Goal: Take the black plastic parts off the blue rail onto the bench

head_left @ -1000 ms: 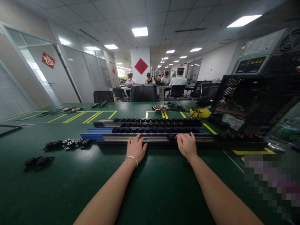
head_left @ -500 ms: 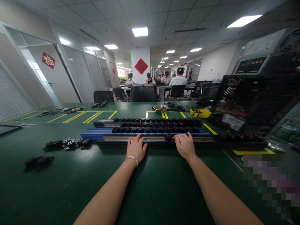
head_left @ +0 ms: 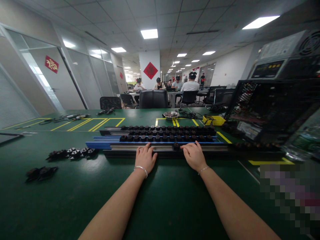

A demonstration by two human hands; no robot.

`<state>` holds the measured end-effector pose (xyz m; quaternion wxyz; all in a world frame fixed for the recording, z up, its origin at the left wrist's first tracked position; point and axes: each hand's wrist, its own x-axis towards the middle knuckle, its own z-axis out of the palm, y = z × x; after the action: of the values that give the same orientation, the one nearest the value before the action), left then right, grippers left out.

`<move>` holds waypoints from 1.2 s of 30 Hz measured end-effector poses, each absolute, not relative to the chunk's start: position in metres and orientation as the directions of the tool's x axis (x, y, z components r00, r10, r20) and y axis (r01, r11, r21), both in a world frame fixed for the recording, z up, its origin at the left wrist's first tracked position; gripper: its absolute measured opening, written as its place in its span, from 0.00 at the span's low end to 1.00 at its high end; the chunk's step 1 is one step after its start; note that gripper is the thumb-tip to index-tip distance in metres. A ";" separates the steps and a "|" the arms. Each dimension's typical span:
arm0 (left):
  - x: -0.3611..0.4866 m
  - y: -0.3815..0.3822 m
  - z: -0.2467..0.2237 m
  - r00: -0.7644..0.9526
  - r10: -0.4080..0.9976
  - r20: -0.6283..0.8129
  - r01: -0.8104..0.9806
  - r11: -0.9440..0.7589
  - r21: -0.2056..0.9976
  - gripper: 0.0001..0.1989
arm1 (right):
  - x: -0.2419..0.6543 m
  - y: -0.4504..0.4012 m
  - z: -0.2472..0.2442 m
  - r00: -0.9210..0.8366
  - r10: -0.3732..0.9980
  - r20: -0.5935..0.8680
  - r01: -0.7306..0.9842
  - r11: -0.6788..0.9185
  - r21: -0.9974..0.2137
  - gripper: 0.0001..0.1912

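A long dark rail with a metal channel (head_left: 160, 147) lies crosswise in front of me. My left hand (head_left: 145, 157) rests on its left-middle part, fingers stretched out and holding nothing. On the same rail sits a small black socket-like module (head_left: 176, 146). My right hand (head_left: 194, 156) meets this module's right side with its fingertips, without wrapping round it; one finger is raised apart. Just behind are a blue rail (head_left: 98, 145) and a row of similar black modules (head_left: 157, 137), with a further row (head_left: 152, 128) beyond. The modules' finer details are too small to tell.
Loose black modules (head_left: 75, 152) and a dark pair of pieces (head_left: 41, 173) lie on the green table (head_left: 160, 206) at left. A metal bowl (head_left: 171, 115), yellow tray (head_left: 213, 120) and open computer case (head_left: 260, 110) stand farther back. Several people sit beyond.
My right hand and the small black module have slid slightly left along the rail. My left hand has stayed in place.
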<state>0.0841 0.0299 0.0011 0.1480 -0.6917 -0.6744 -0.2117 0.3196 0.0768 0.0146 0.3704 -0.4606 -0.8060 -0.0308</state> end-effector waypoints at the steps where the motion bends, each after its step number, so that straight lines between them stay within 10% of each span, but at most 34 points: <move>1: 0.084 0.030 0.001 0.001 0.871 0.491 0.996 -0.047 0.082 0.19 | 0.319 0.076 0.015 -0.308 0.716 0.626 0.762 0.580 -0.288 0.15; 36: 0.104 0.018 0.011 0.156 0.881 0.446 0.964 -0.234 0.125 0.23 | 0.302 0.065 0.017 -0.491 0.704 0.513 0.734 0.652 -0.192 0.16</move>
<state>0.1043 0.0180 0.0108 0.0947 -0.7545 -0.6115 -0.2187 0.3016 0.0653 0.0169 0.2846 -0.4166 -0.8630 -0.0260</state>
